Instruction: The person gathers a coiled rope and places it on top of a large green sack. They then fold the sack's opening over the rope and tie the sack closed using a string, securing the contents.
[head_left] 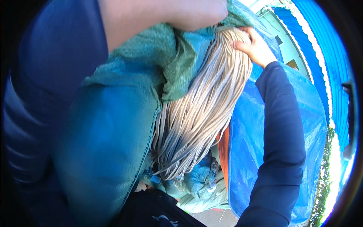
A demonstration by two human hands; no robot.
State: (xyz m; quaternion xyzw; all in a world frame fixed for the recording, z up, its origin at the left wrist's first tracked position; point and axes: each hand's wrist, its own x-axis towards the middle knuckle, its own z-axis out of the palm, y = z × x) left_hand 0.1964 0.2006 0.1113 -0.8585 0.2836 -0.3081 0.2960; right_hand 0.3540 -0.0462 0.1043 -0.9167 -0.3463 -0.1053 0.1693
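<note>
A long hank of pale beige cord (204, 102), many thin braided strands, hangs in front of me from upper right to lower left. My right hand (261, 49) grips the hank's gathered upper end, thumb on the near side. Beside the hank, at left, stands a large full green-blue woven sack (109, 140) with a crumpled green upper part (143, 60). My left hand (208, 14) is at the top edge against the sack's folds, close to the hank's upper end; its fingers are hidden. The hank's lower loops dangle free over smaller bags.
A blue tarpaulin (245, 151) covers a bulky pile at right, with an orange-red edge (224, 155) beside the hank. Below lie a small blue bag (200, 176) and pale green sacking (204, 200). Blue corrugated sheeting (321, 34) stands at far right.
</note>
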